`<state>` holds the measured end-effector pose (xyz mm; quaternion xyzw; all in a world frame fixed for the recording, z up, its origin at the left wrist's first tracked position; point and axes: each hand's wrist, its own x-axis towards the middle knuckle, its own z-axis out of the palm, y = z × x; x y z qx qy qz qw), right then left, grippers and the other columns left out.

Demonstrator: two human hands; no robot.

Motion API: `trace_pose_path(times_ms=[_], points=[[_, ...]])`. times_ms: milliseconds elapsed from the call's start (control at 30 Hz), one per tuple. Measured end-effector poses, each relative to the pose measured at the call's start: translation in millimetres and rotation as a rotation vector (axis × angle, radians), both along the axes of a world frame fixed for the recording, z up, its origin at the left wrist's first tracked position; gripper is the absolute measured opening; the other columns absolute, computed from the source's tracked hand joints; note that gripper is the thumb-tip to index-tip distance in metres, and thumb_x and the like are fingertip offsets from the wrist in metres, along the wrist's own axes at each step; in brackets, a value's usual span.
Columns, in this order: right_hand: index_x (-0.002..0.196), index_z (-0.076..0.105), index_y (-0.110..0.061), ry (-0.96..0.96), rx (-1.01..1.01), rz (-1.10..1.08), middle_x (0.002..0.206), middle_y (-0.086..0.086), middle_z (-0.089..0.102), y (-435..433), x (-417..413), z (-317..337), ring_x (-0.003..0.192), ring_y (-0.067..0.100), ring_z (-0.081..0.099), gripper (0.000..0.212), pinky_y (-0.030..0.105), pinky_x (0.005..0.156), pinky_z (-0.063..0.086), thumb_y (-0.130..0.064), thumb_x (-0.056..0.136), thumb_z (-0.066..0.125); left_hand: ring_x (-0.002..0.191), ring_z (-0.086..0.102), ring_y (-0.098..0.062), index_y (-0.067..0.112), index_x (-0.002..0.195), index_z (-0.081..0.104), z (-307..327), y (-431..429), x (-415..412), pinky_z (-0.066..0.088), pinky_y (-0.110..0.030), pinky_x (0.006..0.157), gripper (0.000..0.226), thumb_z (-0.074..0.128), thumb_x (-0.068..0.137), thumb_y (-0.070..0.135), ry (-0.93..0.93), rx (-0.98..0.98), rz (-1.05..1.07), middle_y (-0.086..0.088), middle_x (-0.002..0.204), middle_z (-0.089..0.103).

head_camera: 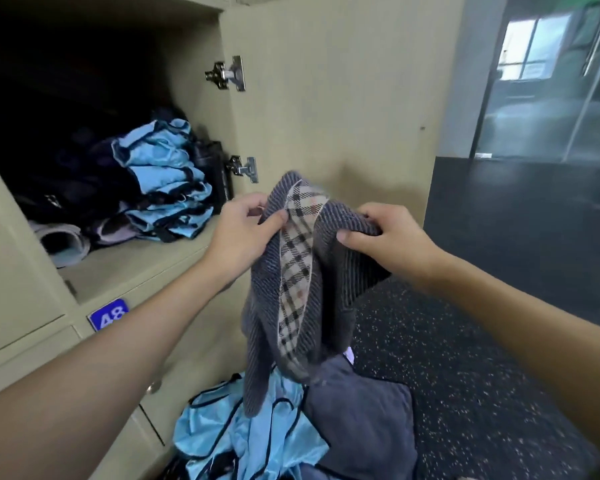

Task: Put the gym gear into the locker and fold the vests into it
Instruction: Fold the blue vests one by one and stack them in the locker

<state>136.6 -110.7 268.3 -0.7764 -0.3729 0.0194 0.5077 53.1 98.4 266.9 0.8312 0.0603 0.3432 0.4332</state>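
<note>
- The left hand (243,230) and right hand (385,237) hold a grey ribbed towel (293,306) with a checked band, just right of the frame's centre. Each grip is closed on its top edge, thumb pinching cloth against curled fingers.
- The towel hangs loose and bunched. Its lower end touches the heap at the bottom of the frame.
- The locker (136,261) stands open in the upper left, its door (326,98) swung out behind the hands. A stack of folded blue vests (167,181) lies on its shelf, with a dark bottle (215,174) just beside it and dark gear further in.
- Unfolded blue vests (257,438) and a grey cloth (361,417) lie heaped on the speckled floor (465,375), bottom centre.
- The step in hand looks like readying the towel for stowing, so the task seems about midway.
- Next, the towel likely wants spreading by its corners, halving, then a move up and left onto the bare shelf front without knocking the stack.
</note>
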Motion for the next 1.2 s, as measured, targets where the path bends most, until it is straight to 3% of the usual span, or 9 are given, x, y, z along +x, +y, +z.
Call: trace_pose_path(times_ms=[100,167,400,500,667,800,967,1133,1200], points=[[0.092,0.060,0.003,0.075,0.080,-0.013,0.085,0.015,0.067,10,-12,1,0.072,0.017,0.066,0.025,0.033,0.064,0.052,-0.021,0.091,0.068,0.071,0.060,-0.012,0.006,0.078,0.068,3,5,-25,0.046,-0.028,0.063,0.022,0.065,0.095,0.018,-0.038,-0.041,0.021,-0.018,0.082,0.070],[0.096,0.061,0.004,0.107,0.098,-0.019,0.093,0.017,0.070,17,-17,-3,0.082,0.024,0.070,0.025,0.040,0.071,0.058,-0.020,0.093,0.067,0.070,0.066,-0.008,0.016,0.076,0.069,0,7,-38,0.051,-0.023,0.062,0.019,0.065,0.095,0.015,-0.042,-0.094,0.027,-0.003,0.077,0.074],[0.093,0.057,0.013,0.129,-0.063,0.096,0.098,0.021,0.067,34,-16,-17,0.087,0.033,0.066,0.040,0.037,0.076,0.052,-0.027,0.096,0.061,0.067,0.069,-0.011,0.014,0.081,0.068,-5,13,-45,0.056,-0.025,0.059,0.014,0.066,0.094,0.014,-0.054,-0.265,0.055,0.001,0.073,0.074],[0.082,0.057,0.005,0.107,-0.096,0.097,0.084,0.012,0.059,40,-16,-19,0.074,0.021,0.056,0.036,0.033,0.069,0.043,-0.027,0.099,0.057,0.064,0.069,-0.008,0.013,0.081,0.067,-6,12,-45,0.053,-0.022,0.057,0.014,0.066,0.094,0.011,-0.026,-0.253,0.019,0.005,0.069,0.073],[0.095,0.059,0.002,0.120,-0.140,0.191,0.102,0.021,0.068,56,-25,-25,0.098,0.037,0.065,0.039,0.052,0.091,0.050,-0.035,0.102,0.049,0.075,0.072,-0.018,0.013,0.085,0.071,0,18,-44,0.060,-0.037,0.071,0.012,0.065,0.095,0.013,-0.044,-0.246,0.001,-0.008,0.084,0.077],[0.094,0.059,0.000,0.129,-0.083,0.218,0.101,0.020,0.069,66,-34,-27,0.092,0.030,0.068,0.035,0.052,0.090,0.051,-0.032,0.103,0.049,0.083,0.072,-0.018,0.010,0.097,0.071,-5,27,-47,0.059,-0.047,0.084,0.008,0.067,0.094,0.016,-0.008,-0.227,0.018,-0.011,0.094,0.076],[0.090,0.059,0.001,0.129,-0.034,0.255,0.093,0.019,0.070,70,-43,-27,0.077,0.021,0.064,0.030,0.037,0.073,0.051,-0.026,0.101,0.054,0.121,0.059,-0.007,0.041,0.137,0.050,-14,35,-51,0.048,-0.033,0.103,0.076,0.082,0.069,0.055,0.216,-0.161,-0.104,0.010,0.132,0.062],[0.089,0.059,0.003,0.156,-0.029,0.263,0.085,0.015,0.067,67,-49,-26,0.074,0.018,0.060,0.029,0.035,0.068,0.048,-0.025,0.099,0.058,0.075,0.066,-0.005,0.018,0.088,0.075,-6,24,-55,0.052,-0.022,0.072,0.001,0.074,0.088,0.019,0.156,-0.147,-0.157,0.007,0.081,0.074],[0.099,0.064,0.002,0.201,-0.038,0.271,0.097,0.017,0.072,65,-49,-28,0.083,0.018,0.065,0.024,0.040,0.080,0.054,-0.022,0.097,0.061,0.070,0.064,-0.004,0.016,0.083,0.075,-2,26,-54,0.050,-0.018,0.070,0.007,0.072,0.089,0.015,0.071,-0.107,-0.024,0.008,0.077,0.072]])
